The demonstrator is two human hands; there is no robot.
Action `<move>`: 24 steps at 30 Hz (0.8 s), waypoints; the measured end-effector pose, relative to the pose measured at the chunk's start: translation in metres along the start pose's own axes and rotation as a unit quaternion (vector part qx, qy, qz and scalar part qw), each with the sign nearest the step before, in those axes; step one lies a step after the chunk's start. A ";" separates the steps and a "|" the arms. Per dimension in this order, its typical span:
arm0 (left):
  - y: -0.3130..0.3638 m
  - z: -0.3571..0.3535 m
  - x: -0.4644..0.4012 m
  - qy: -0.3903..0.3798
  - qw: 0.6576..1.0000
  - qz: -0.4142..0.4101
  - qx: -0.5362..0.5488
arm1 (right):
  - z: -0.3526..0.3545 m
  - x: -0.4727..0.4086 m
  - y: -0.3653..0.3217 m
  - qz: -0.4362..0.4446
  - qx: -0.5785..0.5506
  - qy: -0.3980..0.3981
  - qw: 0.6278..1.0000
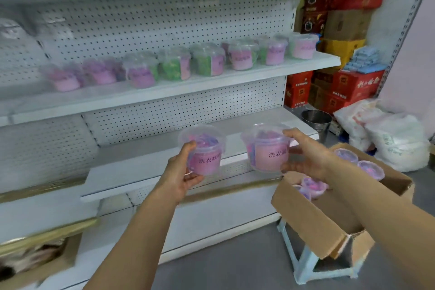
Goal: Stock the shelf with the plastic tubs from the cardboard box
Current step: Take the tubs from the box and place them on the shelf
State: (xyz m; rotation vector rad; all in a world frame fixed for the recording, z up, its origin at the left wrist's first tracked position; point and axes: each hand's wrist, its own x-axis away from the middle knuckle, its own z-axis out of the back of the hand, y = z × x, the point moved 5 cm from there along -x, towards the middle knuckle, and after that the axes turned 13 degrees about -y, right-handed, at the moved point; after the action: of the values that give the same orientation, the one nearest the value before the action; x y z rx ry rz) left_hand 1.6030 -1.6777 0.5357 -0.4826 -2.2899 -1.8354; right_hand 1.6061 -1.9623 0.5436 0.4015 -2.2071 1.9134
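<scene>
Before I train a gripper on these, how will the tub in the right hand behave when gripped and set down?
The tub in the right hand is probably light: the right hand holds it alone by the side. Its clear plastic wall looks thin, so it may flex. A wide flat base suggests it stands steadily on the lower shelf.

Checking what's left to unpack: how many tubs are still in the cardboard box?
4 visible in the cardboard box: two at the far side, two lower down. The right forearm and box walls may hide more.
</scene>
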 end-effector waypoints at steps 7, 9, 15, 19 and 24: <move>0.044 0.110 0.033 0.072 0.996 -0.050 0.027 | -0.119 -0.027 -0.031 0.015 0.021 -0.054 0.998; 0.056 0.149 0.040 0.089 0.994 -0.056 0.035 | -0.161 -0.039 -0.036 0.019 0.024 -0.074 0.997; 0.099 0.277 0.053 0.118 0.990 -0.069 0.033 | -0.305 -0.085 -0.036 0.028 0.015 -0.102 0.994; 0.134 0.357 0.053 0.127 0.989 -0.067 0.020 | -0.404 -0.111 -0.042 0.036 0.012 -0.111 0.993; 0.183 0.440 0.056 0.130 0.987 -0.093 0.005 | -0.513 -0.137 -0.065 0.060 0.022 -0.123 0.990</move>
State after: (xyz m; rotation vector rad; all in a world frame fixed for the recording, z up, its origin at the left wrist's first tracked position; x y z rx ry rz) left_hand 1.6458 -1.2074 0.6202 -0.0239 -2.2270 -1.8392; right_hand 1.7410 -1.4525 0.6362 0.5507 -2.3947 2.0781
